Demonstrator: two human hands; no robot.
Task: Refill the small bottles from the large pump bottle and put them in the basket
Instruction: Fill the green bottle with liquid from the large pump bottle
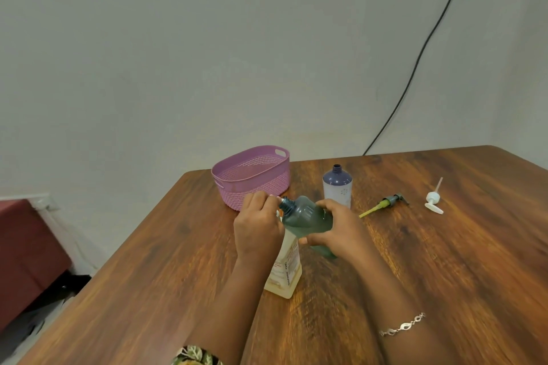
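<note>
Hands both grip: right hand (335, 228) a tilted, uncapped, translucent grey-green small bottle (308, 216); left hand (258, 222) the white top of the cream pump bottle (286, 272).

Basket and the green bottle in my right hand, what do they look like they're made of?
The basket looks like matte moulded plastic: uniform lilac, punched holes above, a woven-look pattern below. The green bottle, gripped by the right hand, seems translucent tinted plastic with a mild sheen; the threaded neck points that way too.
</note>
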